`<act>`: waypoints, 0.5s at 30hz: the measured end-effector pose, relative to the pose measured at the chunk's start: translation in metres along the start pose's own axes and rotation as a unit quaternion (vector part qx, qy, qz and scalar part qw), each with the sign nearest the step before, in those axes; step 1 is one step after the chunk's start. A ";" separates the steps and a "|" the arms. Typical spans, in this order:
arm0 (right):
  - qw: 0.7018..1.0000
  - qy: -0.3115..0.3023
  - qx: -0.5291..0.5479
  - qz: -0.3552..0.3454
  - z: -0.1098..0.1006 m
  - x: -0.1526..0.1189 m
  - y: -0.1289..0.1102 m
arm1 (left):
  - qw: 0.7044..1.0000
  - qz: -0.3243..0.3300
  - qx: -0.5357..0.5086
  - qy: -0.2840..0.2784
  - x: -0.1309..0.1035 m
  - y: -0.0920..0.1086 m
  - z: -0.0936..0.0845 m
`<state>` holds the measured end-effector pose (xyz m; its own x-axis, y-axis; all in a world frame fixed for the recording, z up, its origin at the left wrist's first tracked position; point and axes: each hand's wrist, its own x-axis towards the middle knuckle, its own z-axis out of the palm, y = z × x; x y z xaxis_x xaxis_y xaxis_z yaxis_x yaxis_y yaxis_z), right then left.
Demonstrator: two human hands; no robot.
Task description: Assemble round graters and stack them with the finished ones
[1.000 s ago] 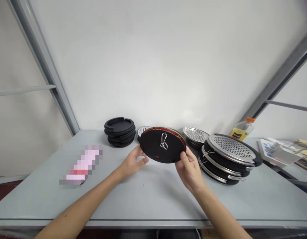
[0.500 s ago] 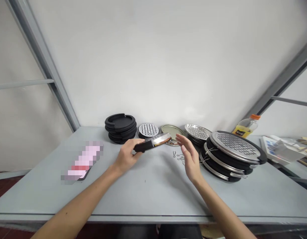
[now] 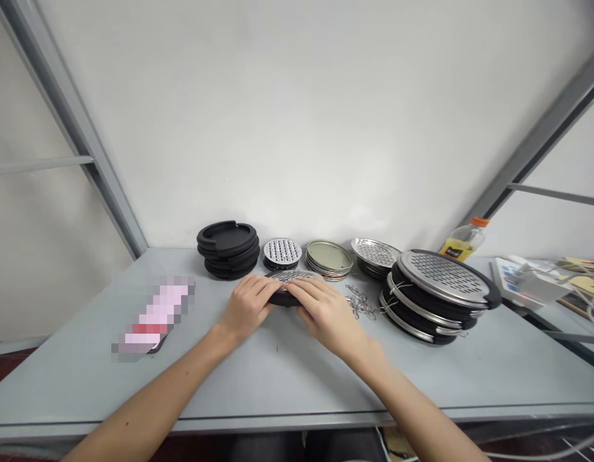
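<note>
My left hand [image 3: 247, 303] and my right hand [image 3: 329, 316] are both closed on a round grater [image 3: 291, 276], a perforated metal plate in a black rim. It is held nearly level above the table, thumbs near the front edge. Much of its right side is hidden by my right fingers. Behind it are a stack of small silver grater discs [image 3: 282, 251] and a stack of olive-coloured round lids [image 3: 329, 255]. Loose metal wire clips [image 3: 360, 301] lie to the right of my right hand.
Black ring-shaped holders [image 3: 228, 251] are piled at the back left, with a blurred pink phone-like object [image 3: 157, 314] in front. To the right are larger perforated discs [image 3: 375, 252], a tall stack of assembled graters [image 3: 444, 279] and a bottle [image 3: 463, 242] of yellow liquid.
My right hand has moved left and closed on the grater, which only my left hand held before. The grater has gone from tilted to nearly level.
</note>
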<state>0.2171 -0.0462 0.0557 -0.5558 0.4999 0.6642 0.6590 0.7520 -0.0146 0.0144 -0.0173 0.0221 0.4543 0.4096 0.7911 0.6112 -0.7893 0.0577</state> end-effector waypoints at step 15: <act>0.991 0.135 0.024 0.005 0.018 -0.030 0.029 | 0.998 0.009 -0.057 0.006 0.002 -0.008 0.001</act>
<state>0.2441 -0.0315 0.0213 -0.3893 0.3787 0.8397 0.6350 0.7707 -0.0532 0.0110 -0.0103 0.0228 0.4561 0.3902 0.7998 0.5250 -0.8437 0.1122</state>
